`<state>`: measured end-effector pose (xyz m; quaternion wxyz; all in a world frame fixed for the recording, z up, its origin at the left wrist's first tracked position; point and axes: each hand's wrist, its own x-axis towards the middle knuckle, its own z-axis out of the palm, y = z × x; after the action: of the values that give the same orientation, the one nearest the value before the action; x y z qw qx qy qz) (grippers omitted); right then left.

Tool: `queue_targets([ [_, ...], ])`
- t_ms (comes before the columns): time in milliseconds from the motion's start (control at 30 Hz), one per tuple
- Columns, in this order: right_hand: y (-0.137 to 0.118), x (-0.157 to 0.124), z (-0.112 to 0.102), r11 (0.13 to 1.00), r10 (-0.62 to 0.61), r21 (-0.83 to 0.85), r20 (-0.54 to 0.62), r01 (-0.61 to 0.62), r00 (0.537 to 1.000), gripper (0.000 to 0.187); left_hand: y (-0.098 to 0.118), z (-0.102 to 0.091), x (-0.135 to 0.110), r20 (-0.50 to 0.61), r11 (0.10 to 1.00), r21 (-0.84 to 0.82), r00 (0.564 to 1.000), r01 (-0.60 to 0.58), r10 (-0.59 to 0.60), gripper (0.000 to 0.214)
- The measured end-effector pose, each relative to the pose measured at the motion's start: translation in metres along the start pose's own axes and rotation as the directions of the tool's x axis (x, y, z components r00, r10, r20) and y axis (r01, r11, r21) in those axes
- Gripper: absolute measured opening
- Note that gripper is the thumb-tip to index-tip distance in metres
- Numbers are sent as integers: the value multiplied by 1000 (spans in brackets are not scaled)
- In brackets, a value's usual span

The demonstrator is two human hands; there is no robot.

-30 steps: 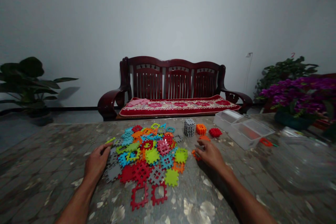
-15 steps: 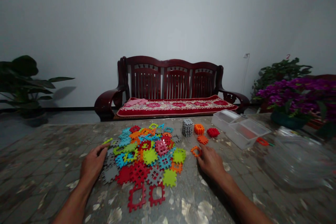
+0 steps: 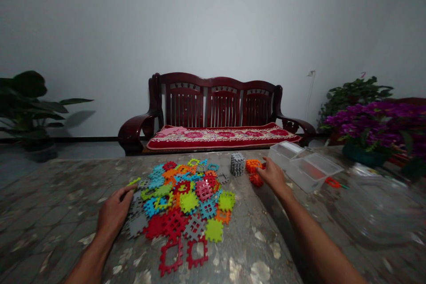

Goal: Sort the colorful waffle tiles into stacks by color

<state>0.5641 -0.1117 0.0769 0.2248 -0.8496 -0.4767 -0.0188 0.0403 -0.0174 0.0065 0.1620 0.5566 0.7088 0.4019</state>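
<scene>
A pile of flat, notched plastic pieces [image 3: 186, 199] in red, blue, green, orange and grey lies spread on the marbled table [image 3: 60, 195]. My left hand [image 3: 113, 214] lies on the grey pieces at the pile's left edge, fingers stretched out. My right hand [image 3: 273, 175] reaches to the far right of the pile, fingers pinched on an orange piece at the orange stack [image 3: 252, 165]. Another orange piece [image 3: 256, 180] lies just below that hand. A grey stack [image 3: 237, 164] stands left of the orange one. Two red frame pieces [image 3: 183, 255] lie nearest me.
Two clear plastic boxes [image 3: 304, 166] stand right of my right hand, with a clear bowl [image 3: 379, 206] further right. Purple flowers [image 3: 376, 124] stand at the table's right edge. A dark wooden bench [image 3: 216, 115] is behind the table, and a leafy plant [image 3: 29, 106] at far left.
My right hand took an orange frame piece from beside the pile and moved forward to the orange stack, covering the red stack. My left hand stayed on the grey pieces.
</scene>
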Motion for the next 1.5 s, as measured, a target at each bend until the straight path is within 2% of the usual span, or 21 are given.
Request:
queue_targets([
  [233, -11, 19, 14, 997, 7, -79, 12, -6, 1000, 61, 1, -2, -1, 33, 1000, -2, 999, 19, -19, 41],
  [433, -12, 20, 23, 995, -10, -97, 3, 11, 1000, 57, 5, -3, -2, 20, 999, 12, 999, 33, -34, 38],
  [600, -10, 16, 22, 996, -42, -76, -36, 39, 998, 58, 7, -3, -4, -12, 1000, -5, 1000, 10, -10, 35],
  [700, -11, 7, 21, 993, -118, -6, -92, 118, 989, 50, 9, -4, -5, -27, 1000, -9, 1000, 5, -6, 34],
  [767, -16, -4, 25, 975, -200, 86, -72, 206, 977, 41, 11, -4, -6, -30, 1000, -14, 1000, 1, -2, 33],
  [867, -31, -28, 38, 924, -320, 242, 74, 294, 944, 33, 12, -5, -6, -21, 1000, -12, 1000, 6, -7, 32],
  [967, -54, -47, 52, 879, -428, 313, 189, 359, 884, 35, 11, -5, -6, -6, 1000, -1, 1000, 9, -9, 34],
  [1067, -82, -52, 60, 863, -489, 266, 228, 430, 842, 41, 9, -4, -6, 0, 1000, -1, 1000, 5, -5, 36],
  [1233, -118, -37, 61, 842, -538, 139, 278, 521, 796, 39, 5, -2, -5, 8, 1000, -3, 1000, -5, 5, 37],
  [1367, -127, -31, 63, 772, -619, 92, 334, 629, 711, 31, 2, -1, -3, 7, 1000, -17, 1000, -15, 15, 36],
  [1500, -130, -30, 62, 762, -613, 43, 372, 646, 697, 31, 2, 0, -3, 21, 1000, -10, 1000, -7, 7, 38],
])
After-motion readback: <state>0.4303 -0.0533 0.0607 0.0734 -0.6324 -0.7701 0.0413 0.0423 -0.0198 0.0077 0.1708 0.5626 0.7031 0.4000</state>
